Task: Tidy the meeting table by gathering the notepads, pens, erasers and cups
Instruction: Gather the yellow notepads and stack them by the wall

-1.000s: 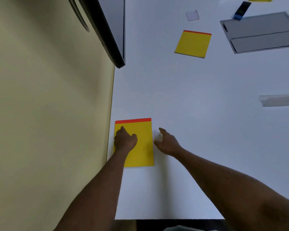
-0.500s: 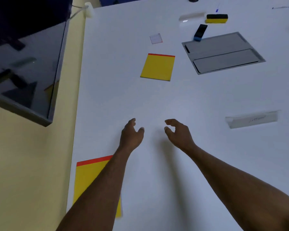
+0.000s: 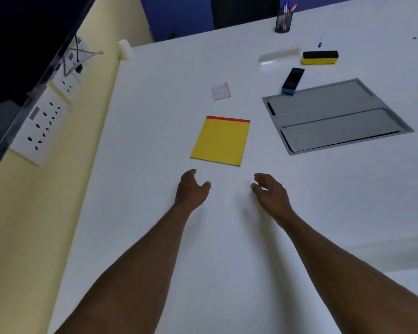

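Note:
A yellow notepad [image 3: 221,141] with a red top strip lies flat on the white table [image 3: 155,116]. My left hand [image 3: 192,189] hovers just short of its near edge, fingers loosely curled, holding nothing. My right hand [image 3: 270,192] hangs to the right of it, also loosely curled and holding nothing. Farther back lie a small white note sheet [image 3: 221,91], a blue-and-black eraser [image 3: 292,81], a yellow-and-black eraser [image 3: 320,57], a blue pen [image 3: 320,41] and a mesh pen cup [image 3: 283,20] with pens in it.
A grey metal cable hatch [image 3: 336,116] is set into the table at the right. A clear plastic holder [image 3: 279,54] lies beside the yellow eraser. A yellow wall with socket plates [image 3: 41,126] and a dark screen [image 3: 22,44] borders the table on the left.
My left hand has let go of the near notepad, which has dropped out of view. Both hands have moved forward toward the second notepad as the view tilted up.

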